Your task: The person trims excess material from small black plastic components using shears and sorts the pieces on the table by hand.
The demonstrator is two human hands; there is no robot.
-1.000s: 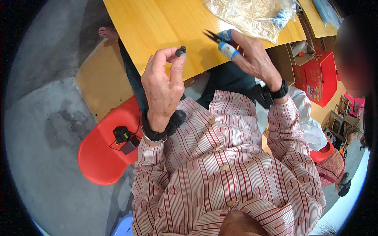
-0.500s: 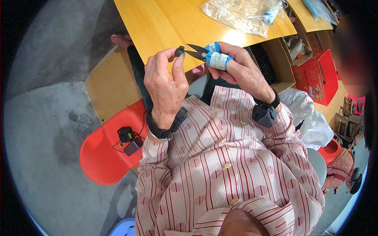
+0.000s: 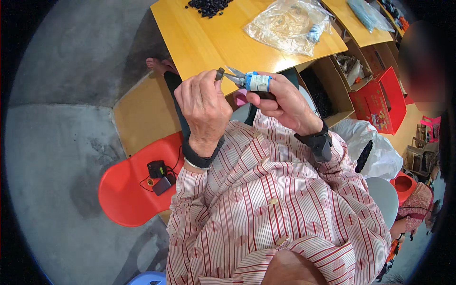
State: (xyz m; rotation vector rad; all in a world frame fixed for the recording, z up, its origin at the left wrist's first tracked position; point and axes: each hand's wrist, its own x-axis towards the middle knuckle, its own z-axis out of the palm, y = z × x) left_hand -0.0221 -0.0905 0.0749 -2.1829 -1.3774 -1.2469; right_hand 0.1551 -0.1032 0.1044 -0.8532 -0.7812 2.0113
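Between thumb and fingertips, my left hand pinches a small black part that looks like rubber or plastic. My right hand is closed around small scissors, whose handle loops are wrapped in pale and blue tape. The blades are parted and point left, their tips right beside the black part. Whether a blade touches it, I cannot tell. Both hands are held up in front of the near edge of the yellow table.
A pile of small black pieces and a clear plastic bag lie on the table. At right are a cardboard box holding black pieces, a red box and a white sack. An orange-red chair stands left, carrying black devices.
My left hand has rolled so its back faces up more, turning the black part. The scissors have tilted, their blades less widely parted. The view has shifted, bringing the black pile into sight.
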